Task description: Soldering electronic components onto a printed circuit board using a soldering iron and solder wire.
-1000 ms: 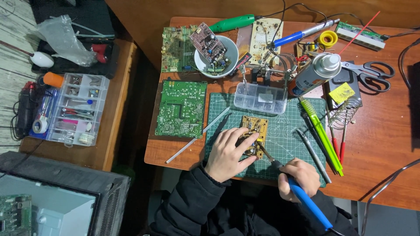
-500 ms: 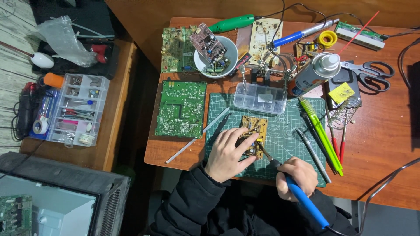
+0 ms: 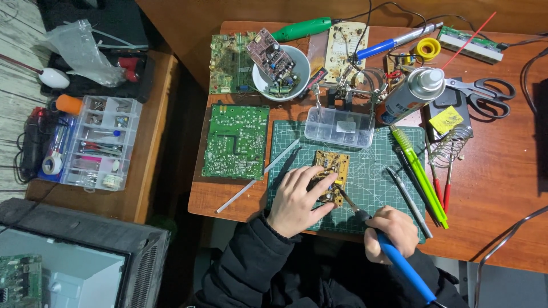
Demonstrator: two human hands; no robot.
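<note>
A small yellow-brown circuit board (image 3: 333,169) lies on the green cutting mat (image 3: 374,178). My left hand (image 3: 297,199) rests on the mat with its fingers pressing the board's left and lower edges. My right hand (image 3: 391,232) grips a blue-handled soldering iron (image 3: 399,265); its metal tip reaches up-left to the board's lower right corner. Both sleeves are black.
A large green circuit board (image 3: 236,141) lies left of the mat, a clear plastic box (image 3: 338,126) above it. A white bowl (image 3: 281,71) with a board, a spray can (image 3: 412,94), scissors (image 3: 481,92), a green tool (image 3: 420,177) and a coil stand (image 3: 450,145) crowd the table.
Hardly anything has changed; the left hand stays on the small board and the soldering iron tip stays at its lower right corner, the right hand shifting only slightly.
</note>
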